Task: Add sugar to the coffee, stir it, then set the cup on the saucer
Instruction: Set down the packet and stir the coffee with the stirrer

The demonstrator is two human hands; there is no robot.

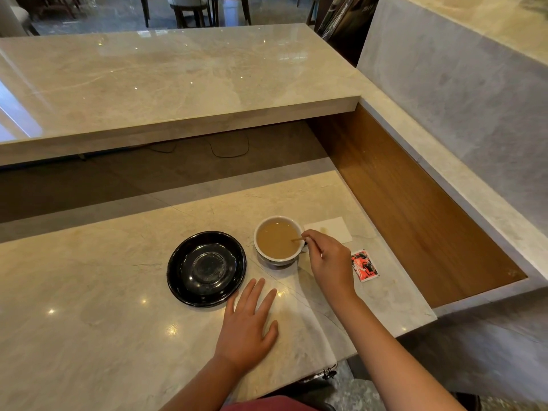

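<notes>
A white cup of light brown coffee stands on the marble counter. A black saucer lies empty just left of it, apart from the cup. My right hand pinches a thin wooden stir stick whose tip dips into the coffee at the cup's right side. My left hand rests flat on the counter in front of the saucer, fingers spread, holding nothing. A red, white and black sugar packet lies to the right of my right hand.
A white napkin lies behind the cup on the right. A raised marble shelf overhangs the back of the counter. A wooden side panel bounds the right. The counter's front edge runs near my forearms.
</notes>
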